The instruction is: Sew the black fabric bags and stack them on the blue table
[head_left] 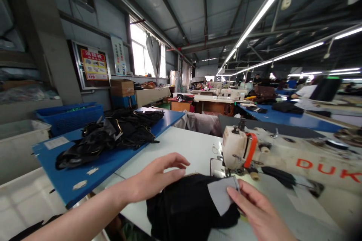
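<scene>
A black fabric piece (192,203) with a zipper along its upper edge lies at the front of the sewing machine's white table. My left hand (158,177) is at its upper left edge, thumb and fingers apart, with nothing seen between them. Between thumb and fingers, my right hand (251,203) pinches the right edge of a small grey fabric patch (222,194), which lies over the black fabric. Just beyond the patch stands the sewing machine head (234,145), with an orange lever cover. Its needle area is partly hidden.
To the left, a blue table (68,179) bears a heap of black fabric pieces (113,135). Blue crates (70,116) and a white bin (22,135) stand beyond it. The machine arm (299,162) reaches across the right. Another person (307,92) sits at the far right.
</scene>
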Demonstrator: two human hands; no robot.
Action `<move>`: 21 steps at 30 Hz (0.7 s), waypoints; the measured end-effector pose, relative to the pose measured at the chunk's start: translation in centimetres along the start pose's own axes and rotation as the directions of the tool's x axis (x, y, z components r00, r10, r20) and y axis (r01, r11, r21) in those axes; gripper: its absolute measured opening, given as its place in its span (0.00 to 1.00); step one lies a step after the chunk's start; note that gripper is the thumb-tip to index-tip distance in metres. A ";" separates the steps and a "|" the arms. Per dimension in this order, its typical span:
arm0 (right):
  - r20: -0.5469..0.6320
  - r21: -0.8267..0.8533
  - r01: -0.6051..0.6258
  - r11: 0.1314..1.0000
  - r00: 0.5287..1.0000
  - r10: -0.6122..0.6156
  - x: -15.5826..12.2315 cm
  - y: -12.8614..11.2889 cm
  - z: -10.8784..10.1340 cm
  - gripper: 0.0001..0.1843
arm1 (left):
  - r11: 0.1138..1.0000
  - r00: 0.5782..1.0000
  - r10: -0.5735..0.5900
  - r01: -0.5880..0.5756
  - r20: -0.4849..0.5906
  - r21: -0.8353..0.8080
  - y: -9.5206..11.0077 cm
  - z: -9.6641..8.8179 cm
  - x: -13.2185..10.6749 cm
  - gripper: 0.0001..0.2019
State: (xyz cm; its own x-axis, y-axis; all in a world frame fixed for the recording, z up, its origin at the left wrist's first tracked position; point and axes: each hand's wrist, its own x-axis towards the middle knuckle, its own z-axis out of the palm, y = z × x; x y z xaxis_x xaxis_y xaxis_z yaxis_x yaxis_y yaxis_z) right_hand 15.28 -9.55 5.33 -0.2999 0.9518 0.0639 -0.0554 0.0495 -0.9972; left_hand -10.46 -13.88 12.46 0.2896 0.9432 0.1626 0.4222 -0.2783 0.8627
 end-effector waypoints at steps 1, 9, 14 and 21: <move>-0.025 0.055 -0.038 0.998 0.999 0.039 -0.2 0.2 0.2 0.15 | 1.000 0.999 -0.028 0.028 0.023 -0.005 -0.2 -0.2 -0.6 0.12; -0.207 0.342 -0.187 0.921 0.941 0.268 -1.3 -0.2 1.5 0.22 | 0.813 0.963 -0.200 0.265 0.180 -0.518 -4.2 1.2 -3.2 0.13; -0.245 0.375 -0.221 0.900 0.913 0.327 -1.1 0.5 1.5 0.22 | 0.646 0.961 -0.210 0.276 0.182 -0.712 -5.4 2.6 -5.2 0.15; -0.153 0.037 -0.050 0.998 0.987 0.055 -1.7 2.8 4.5 0.23 | 0.845 0.995 -0.103 0.097 0.019 -0.526 -1.2 1.3 -6.1 0.11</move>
State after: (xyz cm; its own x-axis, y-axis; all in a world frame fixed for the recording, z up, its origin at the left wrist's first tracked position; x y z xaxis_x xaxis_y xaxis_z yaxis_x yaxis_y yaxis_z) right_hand 11.31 -12.35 2.58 -0.1534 0.9882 0.0026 -0.0755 -0.0091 -0.9971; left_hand -11.66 -19.57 9.77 0.2609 0.9632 0.0639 -0.0672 -0.0479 0.9966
